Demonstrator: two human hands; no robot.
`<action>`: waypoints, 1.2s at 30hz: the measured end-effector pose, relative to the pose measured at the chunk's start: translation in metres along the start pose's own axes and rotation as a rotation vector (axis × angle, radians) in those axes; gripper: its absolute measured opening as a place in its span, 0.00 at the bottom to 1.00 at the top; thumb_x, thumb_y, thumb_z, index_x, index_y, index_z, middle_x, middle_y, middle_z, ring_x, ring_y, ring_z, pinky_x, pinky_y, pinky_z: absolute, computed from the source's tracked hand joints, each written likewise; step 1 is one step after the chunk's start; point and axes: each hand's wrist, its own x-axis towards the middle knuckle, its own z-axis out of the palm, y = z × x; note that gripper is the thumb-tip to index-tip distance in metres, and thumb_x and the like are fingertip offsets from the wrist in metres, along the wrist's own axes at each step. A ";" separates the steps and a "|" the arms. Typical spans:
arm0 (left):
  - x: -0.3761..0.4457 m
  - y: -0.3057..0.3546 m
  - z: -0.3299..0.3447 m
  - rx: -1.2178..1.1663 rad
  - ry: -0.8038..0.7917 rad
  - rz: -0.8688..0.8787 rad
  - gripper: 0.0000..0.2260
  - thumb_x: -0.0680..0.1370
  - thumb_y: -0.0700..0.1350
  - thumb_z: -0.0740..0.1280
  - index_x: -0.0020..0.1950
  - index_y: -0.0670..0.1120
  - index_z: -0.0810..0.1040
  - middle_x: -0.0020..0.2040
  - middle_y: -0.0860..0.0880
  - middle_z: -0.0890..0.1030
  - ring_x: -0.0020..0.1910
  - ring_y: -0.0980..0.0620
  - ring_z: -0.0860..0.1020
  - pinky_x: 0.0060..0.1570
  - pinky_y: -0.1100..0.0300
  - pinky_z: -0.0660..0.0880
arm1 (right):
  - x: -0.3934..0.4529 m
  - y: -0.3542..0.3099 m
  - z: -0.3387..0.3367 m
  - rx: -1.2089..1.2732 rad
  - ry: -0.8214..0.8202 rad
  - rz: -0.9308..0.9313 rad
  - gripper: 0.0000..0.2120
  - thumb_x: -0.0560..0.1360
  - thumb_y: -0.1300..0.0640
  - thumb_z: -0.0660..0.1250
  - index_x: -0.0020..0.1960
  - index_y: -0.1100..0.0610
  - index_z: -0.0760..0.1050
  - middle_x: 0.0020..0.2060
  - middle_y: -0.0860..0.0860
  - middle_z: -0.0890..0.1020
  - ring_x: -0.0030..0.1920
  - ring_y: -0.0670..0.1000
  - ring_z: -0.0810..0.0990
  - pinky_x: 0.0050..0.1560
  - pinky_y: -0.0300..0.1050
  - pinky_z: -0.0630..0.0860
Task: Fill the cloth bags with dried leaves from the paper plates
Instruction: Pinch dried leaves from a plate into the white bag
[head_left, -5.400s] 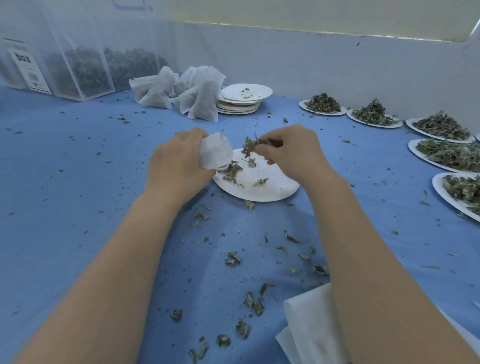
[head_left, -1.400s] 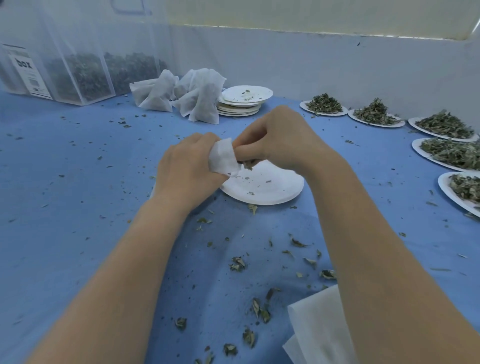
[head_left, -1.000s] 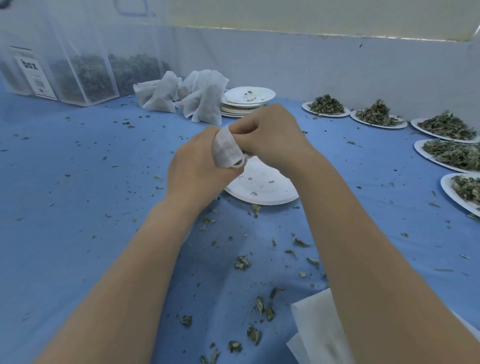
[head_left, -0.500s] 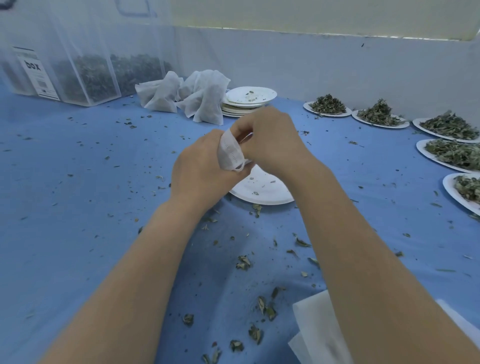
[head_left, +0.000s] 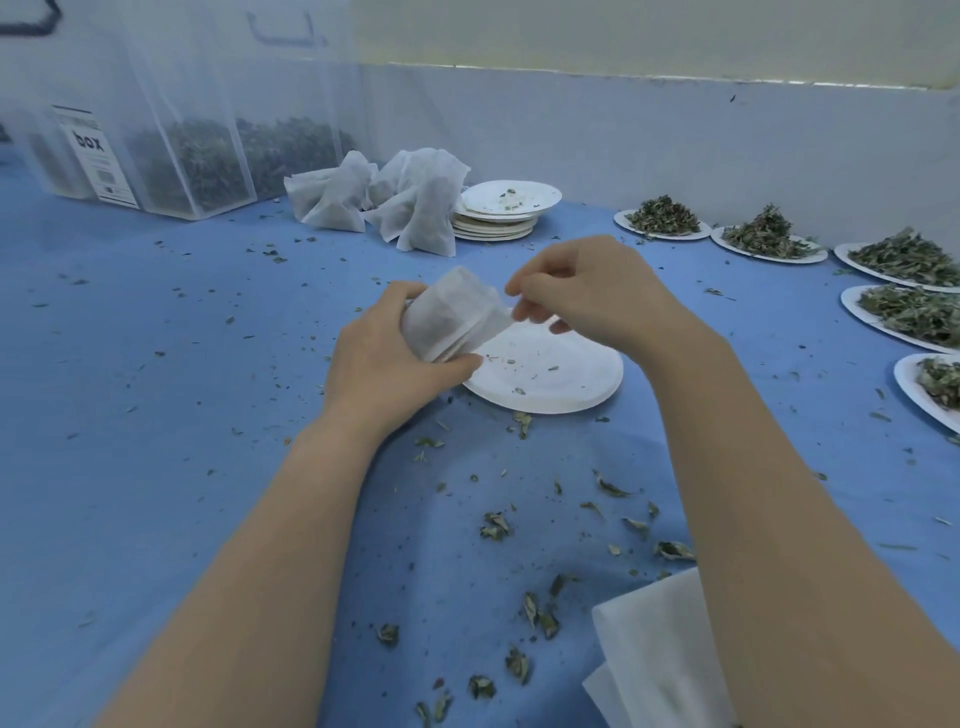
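Gripping a white cloth bag, the left hand is seen just left of the nearly empty paper plate, with the fingers and thumb curled around the body of the bag. The bag is held above the left edge of this plate, and dark leaves can be seen faintly through the cloth. The right hand is raised over the far side of the plate, and its fingertips are at the bag's open end; it seems to be pinched there, but this cannot be told for sure because the picture is blurred. Only small crumbs are left on the plate, which lies on the blue table cover.

Near of the plate, loose dried leaves are scattered on the cover, and a pile of flat white cloth is seen partly under the right forearm. Far of the plate, a stack of used plates is placed, with filled bags beside it on its left. Further left of them stand clear boxes with leaves inside. To the right of the plate, well apart, several plates heaped with leaves are arranged along the wall.
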 end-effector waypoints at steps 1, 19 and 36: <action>0.000 -0.002 0.000 -0.015 -0.003 -0.024 0.24 0.60 0.56 0.76 0.50 0.60 0.69 0.42 0.64 0.74 0.42 0.68 0.70 0.36 0.68 0.66 | 0.000 0.004 0.000 -0.053 -0.004 0.048 0.07 0.73 0.53 0.66 0.50 0.48 0.78 0.48 0.45 0.83 0.43 0.41 0.79 0.42 0.36 0.74; 0.002 0.009 0.013 0.041 0.090 -0.263 0.16 0.68 0.53 0.70 0.46 0.48 0.66 0.37 0.54 0.70 0.34 0.57 0.68 0.28 0.60 0.60 | -0.027 0.044 0.033 -0.390 -0.038 0.422 0.65 0.51 0.22 0.67 0.76 0.50 0.44 0.71 0.57 0.56 0.72 0.60 0.52 0.70 0.56 0.53; 0.140 0.026 0.010 -0.163 -0.056 -0.407 0.20 0.75 0.39 0.61 0.65 0.38 0.60 0.62 0.40 0.69 0.58 0.40 0.71 0.50 0.53 0.70 | 0.097 0.021 -0.001 -0.384 0.128 0.425 0.63 0.53 0.21 0.64 0.76 0.54 0.48 0.67 0.58 0.62 0.67 0.60 0.60 0.66 0.52 0.60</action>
